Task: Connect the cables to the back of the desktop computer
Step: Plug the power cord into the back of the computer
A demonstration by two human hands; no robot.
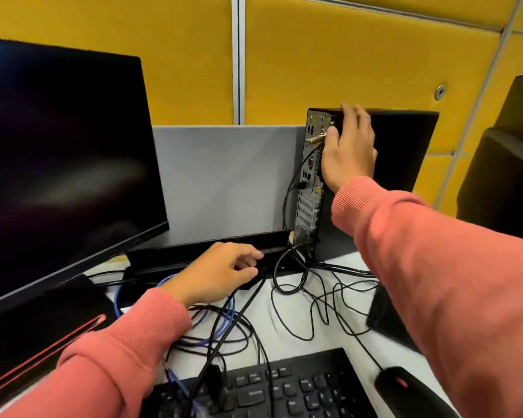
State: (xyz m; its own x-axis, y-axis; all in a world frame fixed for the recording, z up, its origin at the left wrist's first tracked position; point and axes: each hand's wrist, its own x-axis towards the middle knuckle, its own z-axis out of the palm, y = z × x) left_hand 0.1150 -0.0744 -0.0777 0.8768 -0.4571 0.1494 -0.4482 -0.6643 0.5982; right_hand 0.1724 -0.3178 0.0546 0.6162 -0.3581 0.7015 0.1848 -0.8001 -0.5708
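Hands work at separate ends of the job: the right hand (349,149) grips the top rear corner of the desktop computer (375,176), fingers curled over its upper edge and thumb lying against the rear panel (311,176), steadying the upright tower. A gold-coloured connector (314,139) projects from the panel just beside that thumb, and a black cable (293,188) is already plugged in lower down, looping toward the desk (287,324).

The left hand (221,274) reaches low in front of the tower, fingers curled around a black plug or cable end (255,271); exactly what it pinches is hard to tell.

Around it lies a tangle of black leads and a blue cable (228,312), with a keyboard (284,387) and mouse (405,387) at the near edge and a dark monitor (58,152) at left.

The step in hand appears to be picking the next lead. The next move likely calls for lifting that end clear of the tangle, matching it to a free port and pressing it home while the right hand braces the case.
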